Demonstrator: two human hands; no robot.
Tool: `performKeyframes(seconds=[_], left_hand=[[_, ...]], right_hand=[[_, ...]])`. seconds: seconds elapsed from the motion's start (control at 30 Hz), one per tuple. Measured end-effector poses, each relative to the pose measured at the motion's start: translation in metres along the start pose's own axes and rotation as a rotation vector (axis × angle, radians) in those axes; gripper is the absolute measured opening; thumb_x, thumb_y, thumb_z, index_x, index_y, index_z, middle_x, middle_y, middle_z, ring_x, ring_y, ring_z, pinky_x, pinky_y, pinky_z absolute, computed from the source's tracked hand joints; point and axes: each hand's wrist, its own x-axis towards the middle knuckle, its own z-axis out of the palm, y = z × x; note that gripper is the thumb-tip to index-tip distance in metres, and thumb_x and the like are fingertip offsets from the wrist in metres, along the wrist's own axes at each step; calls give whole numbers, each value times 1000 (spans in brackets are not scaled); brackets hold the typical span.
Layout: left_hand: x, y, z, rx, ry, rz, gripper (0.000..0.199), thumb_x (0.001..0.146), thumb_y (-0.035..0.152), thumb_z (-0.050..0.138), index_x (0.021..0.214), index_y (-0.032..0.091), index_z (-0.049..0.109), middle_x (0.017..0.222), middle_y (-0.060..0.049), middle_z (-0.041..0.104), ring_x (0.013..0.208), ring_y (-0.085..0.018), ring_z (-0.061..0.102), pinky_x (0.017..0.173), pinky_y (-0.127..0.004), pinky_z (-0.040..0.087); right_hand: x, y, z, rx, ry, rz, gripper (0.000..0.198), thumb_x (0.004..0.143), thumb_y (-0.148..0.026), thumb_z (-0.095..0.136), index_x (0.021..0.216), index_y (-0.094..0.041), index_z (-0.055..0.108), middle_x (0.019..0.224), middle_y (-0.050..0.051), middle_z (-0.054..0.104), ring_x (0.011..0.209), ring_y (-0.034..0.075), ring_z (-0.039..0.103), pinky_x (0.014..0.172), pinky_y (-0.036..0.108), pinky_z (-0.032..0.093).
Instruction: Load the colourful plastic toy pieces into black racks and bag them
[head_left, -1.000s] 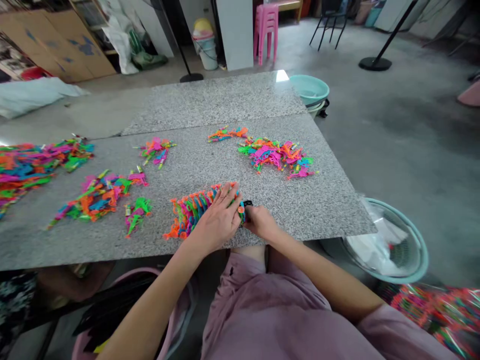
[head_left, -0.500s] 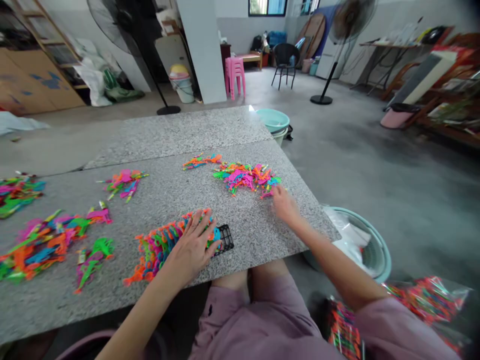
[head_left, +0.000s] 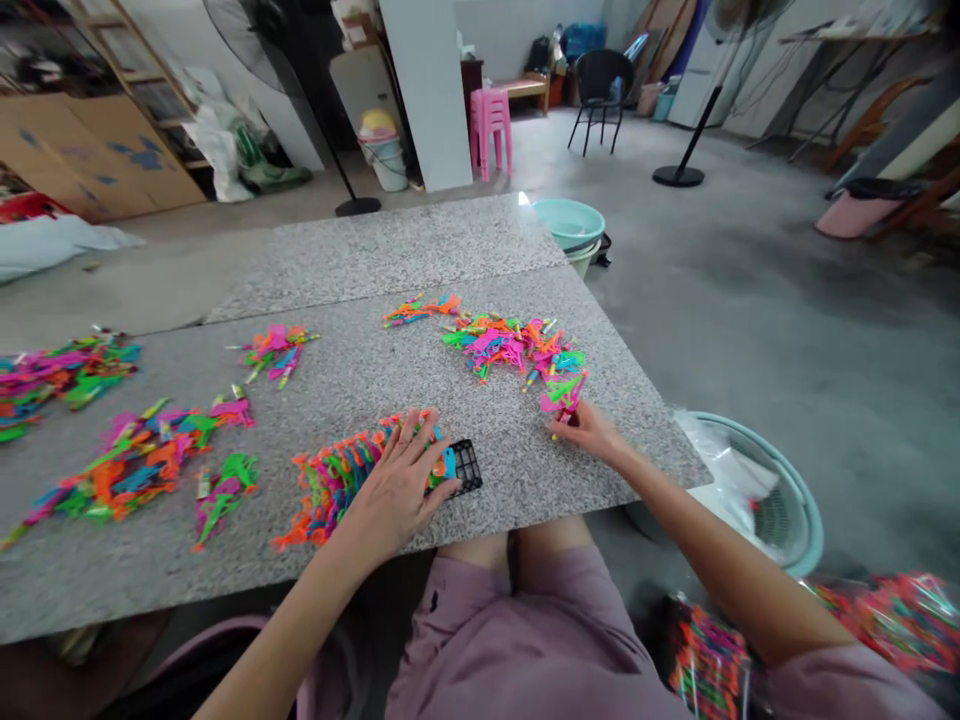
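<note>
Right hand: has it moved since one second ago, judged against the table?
Yes: the right hand has moved rightward, away from the black rack and nearer the right edge of the speckled table.

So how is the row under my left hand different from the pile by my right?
The row is lined up closely; the pile lies jumbled. The left hand rests on the row, while the right hand pinches a piece at the pile's near edge. Both are multicoloured, on the table.
</note>
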Motion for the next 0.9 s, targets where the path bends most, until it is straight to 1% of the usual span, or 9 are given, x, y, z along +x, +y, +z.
performKeyframes(seconds=[0.07, 0.17, 0.23, 0.37, 0.43, 0.6, 0.7, 0.77, 0.9], left_hand=[[-1, 2, -2, 2, -19, -4, 49, 95, 44, 51, 135, 17, 53, 159, -15, 25, 149, -35, 9, 117, -57, 26], [-1, 5, -6, 18, -43, -20, 45, 95, 39, 52, 133, 15, 55, 159, -15, 24, 149, -33, 8, 118, -55, 26], [-1, 7, -8, 26, -50, -28, 43, 95, 37, 51, 132, 15, 56, 159, -14, 24, 149, -33, 8, 118, -54, 26], [1, 8, -8, 8, -54, -39, 42, 95, 36, 51, 132, 16, 56, 158, -14, 27, 149, -34, 12, 116, -56, 29], [2, 8, -8, 1, -54, -41, 44, 95, 36, 51, 135, 16, 53, 159, -14, 26, 149, -34, 13, 116, -56, 31], [1, 7, -5, 8, -50, -29, 48, 96, 36, 49, 138, 15, 47, 159, -17, 23, 149, -36, 11, 114, -58, 31], [0, 7, -2, -32, -4, -40, 56, 96, 38, 48, 144, 14, 36, 158, -18, 27, 149, -34, 11, 114, -58, 32], [0, 7, 0, -53, 23, -38, 58, 96, 37, 48, 147, 15, 30, 157, -17, 29, 149, -33, 11, 115, -58, 31], [1, 4, 1, 13, 25, 16, 49, 95, 34, 50, 142, 19, 43, 158, -15, 28, 149, -37, 9, 115, -58, 31]], right_hand=[[6, -6, 14, -6, 12, 12, 18, 82, -31, 58, 73, -24, 44, 57, -2, 51, 50, 17, 52, 50, 30, 44], [18, -21, 43, -44, 47, -36, 16, 74, -20, 63, 72, -22, 47, 64, -1, 55, 57, 16, 54, 57, 29, 44], [28, -36, 68, -20, 47, -84, 15, 71, -16, 64, 80, -20, 53, 70, -1, 61, 63, 15, 58, 62, 28, 46], [48, -60, 115, 136, -40, -191, 28, 72, -11, 64, 98, -19, 57, 84, 1, 70, 74, 15, 66, 70, 25, 50], [55, -66, 128, 75, -81, -242, 29, 73, -10, 64, 100, -18, 59, 87, 2, 70, 80, 17, 67, 74, 26, 50], [58, -73, 130, -233, -173, -315, 36, 78, -15, 62, 113, -16, 59, 96, 8, 70, 89, 22, 67, 78, 29, 49], [61, -85, 125, -383, -242, -329, 47, 79, -14, 60, 125, -15, 53, 96, 9, 71, 87, 24, 67, 76, 30, 49], [64, -93, 123, -448, -277, -342, 47, 79, -14, 58, 126, -16, 52, 95, 8, 71, 86, 24, 66, 73, 29, 48], [64, -98, 119, -488, -307, -346, 38, 85, -15, 54, 122, -18, 54, 90, 6, 71, 80, 20, 66, 70, 26, 47]])
